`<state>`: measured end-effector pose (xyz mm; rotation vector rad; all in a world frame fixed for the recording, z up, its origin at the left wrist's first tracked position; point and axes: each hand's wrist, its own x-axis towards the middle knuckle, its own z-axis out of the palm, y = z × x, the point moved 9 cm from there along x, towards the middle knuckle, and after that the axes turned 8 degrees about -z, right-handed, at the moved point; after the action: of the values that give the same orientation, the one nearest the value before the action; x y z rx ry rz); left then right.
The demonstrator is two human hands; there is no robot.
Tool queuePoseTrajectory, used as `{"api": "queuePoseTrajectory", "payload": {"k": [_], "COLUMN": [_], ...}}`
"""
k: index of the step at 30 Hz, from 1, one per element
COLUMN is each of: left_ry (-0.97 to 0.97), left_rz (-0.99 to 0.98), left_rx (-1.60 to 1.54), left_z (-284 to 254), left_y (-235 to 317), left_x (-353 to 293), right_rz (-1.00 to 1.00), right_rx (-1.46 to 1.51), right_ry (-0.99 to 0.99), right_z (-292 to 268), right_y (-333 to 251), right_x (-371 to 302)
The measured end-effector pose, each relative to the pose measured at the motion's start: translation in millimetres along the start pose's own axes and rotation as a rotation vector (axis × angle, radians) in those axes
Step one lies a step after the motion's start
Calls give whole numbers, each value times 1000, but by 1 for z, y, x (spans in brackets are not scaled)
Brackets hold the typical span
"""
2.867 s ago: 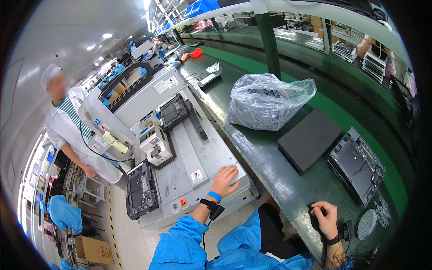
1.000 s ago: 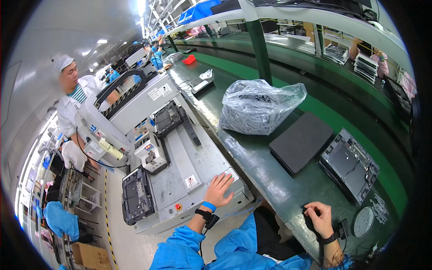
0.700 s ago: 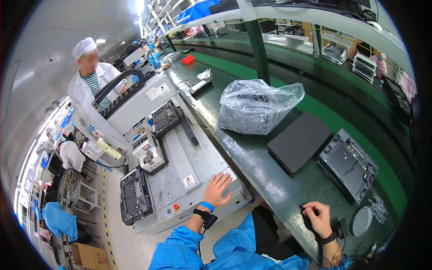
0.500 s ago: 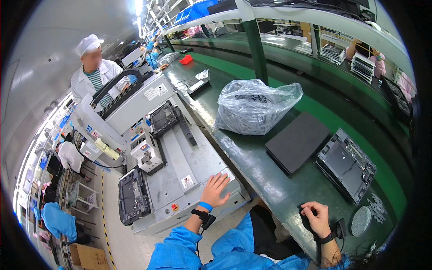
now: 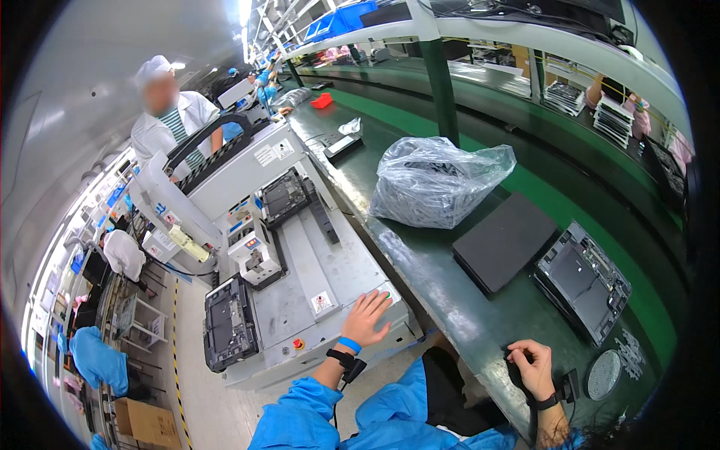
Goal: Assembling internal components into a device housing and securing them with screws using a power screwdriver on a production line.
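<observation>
My left hand [image 5: 365, 321] lies with spread fingers at the front right corner of a grey machine [image 5: 296, 330], its fingertips beside a small green button [image 5: 388, 295]. Nothing shows in its grasp. Over at the bench's near edge, my right hand [image 5: 534, 369] rests with curled fingers; something dark lies under them, and what they hold, if anything, is hidden. Two dark open device housings sit on the machine: one at its front left [image 5: 229, 322], the other farther back [image 5: 285, 196]. Between them stands a white fixture block [image 5: 255, 253]. A red button [image 5: 298, 344] is on the front.
On the green bench [image 5: 427, 281] are a clear plastic bag [image 5: 439, 184] of dark parts, a black flat slab [image 5: 506, 244], a stack of open housings [image 5: 585, 281], and a round dish [image 5: 604, 375] beside pale strips [image 5: 628, 352]. A person in white [image 5: 172, 120] stands behind the machine.
My view has shifted a little, so the scene sits slightly farther right. Both hands keep about the same place and pose. The person behind the machine has changed posture slightly.
</observation>
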<state>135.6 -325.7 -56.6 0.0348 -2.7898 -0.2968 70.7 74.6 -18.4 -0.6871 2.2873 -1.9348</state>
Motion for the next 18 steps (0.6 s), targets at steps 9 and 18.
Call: {"api": "queuePoseTrajectory", "payload": {"k": [9, 18], "left_ry": [65, 355], "left_rz": [-107, -298], "left_rx": [-43, -30], "left_z": [-21, -71], "left_y": [5, -35], "left_x": [-55, -165], "right_rz": [42, 50], "right_rx": [55, 93], "right_ry": [-6, 30], "right_z": [2, 1], "right_y": [13, 18], "right_x": [-8, -1]}}
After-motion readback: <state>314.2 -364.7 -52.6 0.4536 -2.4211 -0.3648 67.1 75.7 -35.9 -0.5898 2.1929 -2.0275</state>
